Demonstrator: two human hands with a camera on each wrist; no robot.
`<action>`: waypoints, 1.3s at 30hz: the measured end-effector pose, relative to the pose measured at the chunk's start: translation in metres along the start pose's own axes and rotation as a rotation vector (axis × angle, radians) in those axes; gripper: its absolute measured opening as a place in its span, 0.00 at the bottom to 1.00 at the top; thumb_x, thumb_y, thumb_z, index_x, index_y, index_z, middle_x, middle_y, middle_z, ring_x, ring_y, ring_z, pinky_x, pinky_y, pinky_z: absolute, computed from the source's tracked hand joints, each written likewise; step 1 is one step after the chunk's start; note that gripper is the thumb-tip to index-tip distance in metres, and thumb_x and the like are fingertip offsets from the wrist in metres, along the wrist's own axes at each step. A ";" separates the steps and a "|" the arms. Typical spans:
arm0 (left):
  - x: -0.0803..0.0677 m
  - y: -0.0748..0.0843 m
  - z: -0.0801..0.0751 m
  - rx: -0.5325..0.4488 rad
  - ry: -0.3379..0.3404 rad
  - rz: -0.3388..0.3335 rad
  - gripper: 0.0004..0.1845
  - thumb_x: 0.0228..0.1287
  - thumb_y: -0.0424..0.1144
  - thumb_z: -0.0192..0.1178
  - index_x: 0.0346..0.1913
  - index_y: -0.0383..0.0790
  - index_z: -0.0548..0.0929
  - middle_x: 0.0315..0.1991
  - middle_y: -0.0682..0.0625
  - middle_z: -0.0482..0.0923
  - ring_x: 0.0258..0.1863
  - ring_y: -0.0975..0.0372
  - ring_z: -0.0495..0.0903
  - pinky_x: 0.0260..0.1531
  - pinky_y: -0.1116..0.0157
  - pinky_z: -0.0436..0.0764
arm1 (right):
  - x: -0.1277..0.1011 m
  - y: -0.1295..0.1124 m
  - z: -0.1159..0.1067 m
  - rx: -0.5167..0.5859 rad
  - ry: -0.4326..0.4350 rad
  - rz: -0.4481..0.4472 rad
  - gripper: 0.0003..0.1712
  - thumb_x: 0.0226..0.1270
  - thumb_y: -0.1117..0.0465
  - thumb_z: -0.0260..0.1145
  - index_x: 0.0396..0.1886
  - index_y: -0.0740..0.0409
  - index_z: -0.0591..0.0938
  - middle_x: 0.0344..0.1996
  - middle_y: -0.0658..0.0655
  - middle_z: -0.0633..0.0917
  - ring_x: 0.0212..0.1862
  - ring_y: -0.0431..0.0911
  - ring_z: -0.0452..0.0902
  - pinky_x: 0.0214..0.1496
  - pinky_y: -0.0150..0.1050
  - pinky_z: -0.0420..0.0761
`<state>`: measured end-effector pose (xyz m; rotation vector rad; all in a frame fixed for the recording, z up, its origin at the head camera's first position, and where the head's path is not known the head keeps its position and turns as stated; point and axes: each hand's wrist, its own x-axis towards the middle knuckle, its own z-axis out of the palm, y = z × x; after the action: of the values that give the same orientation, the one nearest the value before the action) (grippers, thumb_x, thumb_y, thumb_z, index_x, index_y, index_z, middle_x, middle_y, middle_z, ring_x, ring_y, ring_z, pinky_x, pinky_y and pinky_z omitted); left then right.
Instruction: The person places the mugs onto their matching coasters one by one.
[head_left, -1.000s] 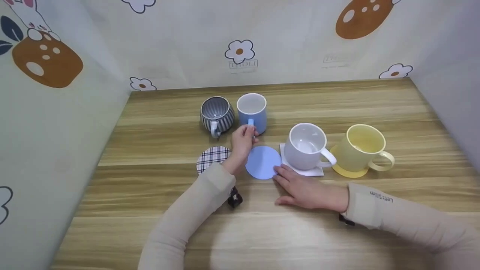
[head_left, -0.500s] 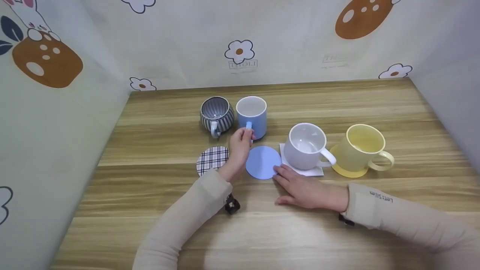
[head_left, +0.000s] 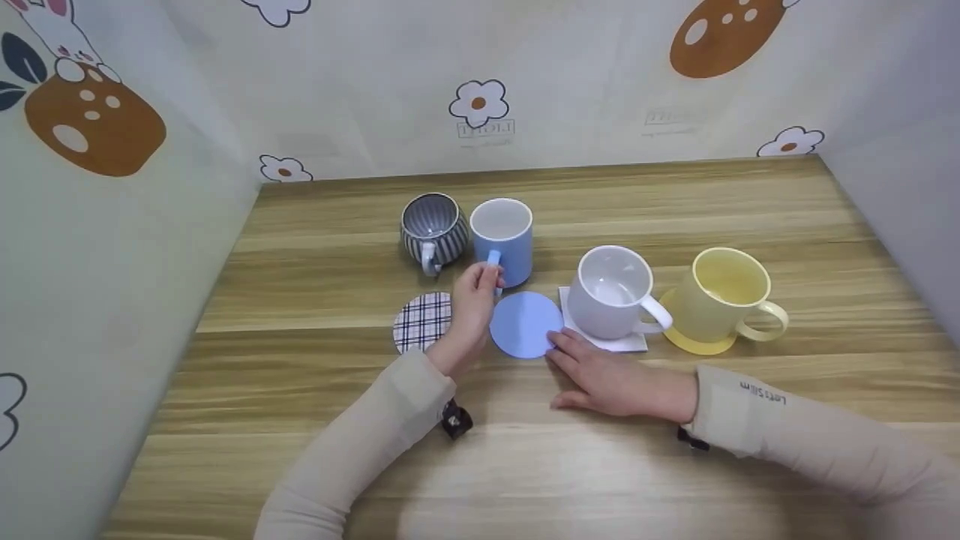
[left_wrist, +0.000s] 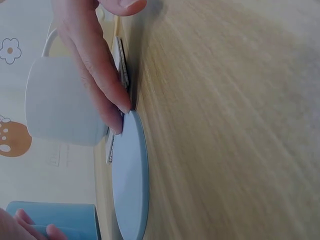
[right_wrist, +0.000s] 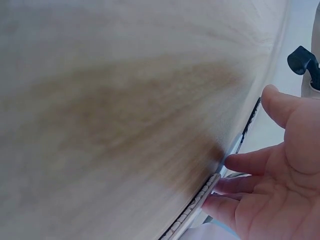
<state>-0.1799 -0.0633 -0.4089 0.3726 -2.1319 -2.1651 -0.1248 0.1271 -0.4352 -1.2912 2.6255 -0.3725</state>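
Note:
In the head view my left hand (head_left: 475, 304) grips the handle of a light blue mug (head_left: 517, 259), pinching it between thumb and fingers. The mug stands upright just behind a round blue coaster (head_left: 526, 325). With fairly straight fingers, my right hand (head_left: 600, 375) touches that coaster's near right edge. The left wrist view shows the blue mug (left_wrist: 65, 215) at lower left and the right fingertips (left_wrist: 120, 107) at the rim of the coaster (left_wrist: 131, 175). In the right wrist view my right hand (right_wrist: 270, 175) reaches to the coaster edges, its thumb apart from the fingers.
A white mug (head_left: 611, 300) sits on a white square coaster (head_left: 634, 345), right beside the blue coaster. Farther right, a yellow mug (head_left: 716, 300) is on a yellow coaster (head_left: 701, 347). A striped grey mug (head_left: 435, 232) stands left, behind a plaid round coaster (head_left: 420, 322).
My left hand has drawn the blue mug toward the body and slightly left, closer to the blue coaster. My right hand has stayed in place.

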 end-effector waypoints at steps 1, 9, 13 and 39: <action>-0.001 0.000 0.000 -0.004 0.000 -0.003 0.10 0.68 0.30 0.47 0.35 0.26 0.76 0.24 0.52 0.71 0.26 0.62 0.67 0.25 0.73 0.64 | 0.000 0.000 0.000 0.001 -0.002 0.001 0.39 0.62 0.46 0.60 0.59 0.75 0.67 0.63 0.73 0.64 0.65 0.65 0.56 0.64 0.53 0.60; -0.009 0.001 -0.003 -0.036 -0.020 -0.026 0.10 0.68 0.29 0.47 0.36 0.25 0.76 0.24 0.52 0.70 0.25 0.63 0.66 0.24 0.74 0.66 | 0.000 0.000 -0.001 -0.009 -0.001 -0.001 0.39 0.61 0.46 0.60 0.59 0.74 0.68 0.63 0.73 0.64 0.65 0.65 0.57 0.64 0.53 0.61; -0.014 0.001 -0.005 -0.029 -0.037 -0.031 0.10 0.68 0.30 0.46 0.37 0.25 0.76 0.25 0.51 0.71 0.26 0.63 0.67 0.26 0.74 0.67 | 0.000 0.001 -0.001 -0.013 0.008 -0.008 0.38 0.61 0.46 0.61 0.58 0.74 0.68 0.62 0.72 0.64 0.65 0.65 0.57 0.64 0.53 0.61; -0.044 -0.002 -0.013 -0.026 -0.145 -0.117 0.12 0.70 0.32 0.44 0.41 0.26 0.75 0.27 0.50 0.71 0.30 0.62 0.69 0.34 0.68 0.71 | 0.000 0.000 -0.001 -0.013 0.013 0.004 0.36 0.61 0.48 0.61 0.59 0.72 0.69 0.62 0.71 0.65 0.64 0.63 0.59 0.63 0.53 0.62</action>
<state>-0.1343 -0.0664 -0.4059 0.3573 -2.2047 -2.3490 -0.1254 0.1272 -0.4340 -1.2916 2.6456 -0.3652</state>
